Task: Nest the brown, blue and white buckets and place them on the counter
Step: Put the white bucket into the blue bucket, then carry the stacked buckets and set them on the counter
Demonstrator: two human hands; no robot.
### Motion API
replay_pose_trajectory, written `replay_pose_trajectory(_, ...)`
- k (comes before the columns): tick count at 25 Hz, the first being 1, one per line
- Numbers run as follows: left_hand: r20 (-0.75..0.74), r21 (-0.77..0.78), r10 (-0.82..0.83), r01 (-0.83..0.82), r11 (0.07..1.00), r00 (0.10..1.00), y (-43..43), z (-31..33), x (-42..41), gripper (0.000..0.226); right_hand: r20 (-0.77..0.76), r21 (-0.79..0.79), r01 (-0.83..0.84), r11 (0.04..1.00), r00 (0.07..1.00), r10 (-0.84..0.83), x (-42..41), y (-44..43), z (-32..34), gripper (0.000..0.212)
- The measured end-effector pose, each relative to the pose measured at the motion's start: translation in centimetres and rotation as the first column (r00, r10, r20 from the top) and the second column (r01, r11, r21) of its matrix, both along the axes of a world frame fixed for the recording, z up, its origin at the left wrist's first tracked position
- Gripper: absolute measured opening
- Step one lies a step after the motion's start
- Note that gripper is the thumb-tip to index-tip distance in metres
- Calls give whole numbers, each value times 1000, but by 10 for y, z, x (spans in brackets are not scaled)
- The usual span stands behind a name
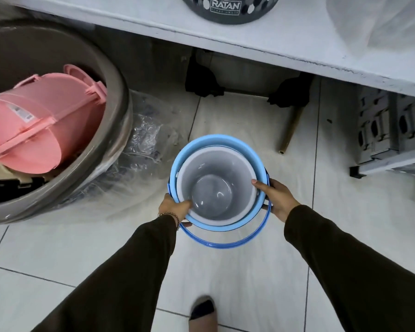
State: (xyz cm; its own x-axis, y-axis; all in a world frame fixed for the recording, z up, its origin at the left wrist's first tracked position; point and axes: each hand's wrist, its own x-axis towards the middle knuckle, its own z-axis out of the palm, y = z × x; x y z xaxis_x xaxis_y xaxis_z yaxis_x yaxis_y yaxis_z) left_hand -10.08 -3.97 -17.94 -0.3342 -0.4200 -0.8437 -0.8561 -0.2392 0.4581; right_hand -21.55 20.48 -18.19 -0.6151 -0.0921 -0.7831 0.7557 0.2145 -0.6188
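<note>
A white bucket (216, 178) sits nested inside a blue bucket (201, 146), held above the tiled floor in the middle of the head view. The blue bucket's handle (225, 244) hangs down toward me. My left hand (174, 208) grips the near left rim, fingers reaching inside the white bucket. My right hand (277, 196) holds the right rim, thumb over the white edge. A brown bucket cannot be made out; only a dark sliver shows under the blue rim. The white counter (297, 39) runs across the top.
A large grey tub (120, 130) at the left holds a pink bucket (41, 125) on its side, with clear plastic wrap (144, 140) beside it. A grey perforated basket (228, 8) stands on the counter. Grey crates (388, 130) sit under the counter at right. My shoe (203, 312) is below.
</note>
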Motion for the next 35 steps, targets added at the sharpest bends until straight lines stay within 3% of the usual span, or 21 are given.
replay_pose_trajectory(7,-74,-42,-115,112,993,991,-4,58,20,38,-12,8,30,1000,999,-30,32,15,47,65)
replay_pose_trajectory(13,-169,-165,-218,190,968,961,3,156,40,34,-119,-46,70,997,990,-75,63,30,139,71)
replay_pose_trajectory(21,-303,-316,-327,229,921,895,-10,398,100,30,-328,-122,110,986,934,-144,137,30,385,67)
replay_pose_trajectory(26,-365,-522,-419,190,831,831,-15,545,114,58,-529,-133,125,983,830,-177,157,25,530,81)
replay_pose_trajectory(30,-461,-597,-432,90,797,775,-18,644,104,54,-653,-105,158,982,733,-188,141,19,626,91)
replay_pose_trajectory(35,-602,-574,-410,-15,818,685,-41,721,39,39,-753,-151,106,983,632,-184,75,-2,719,79)
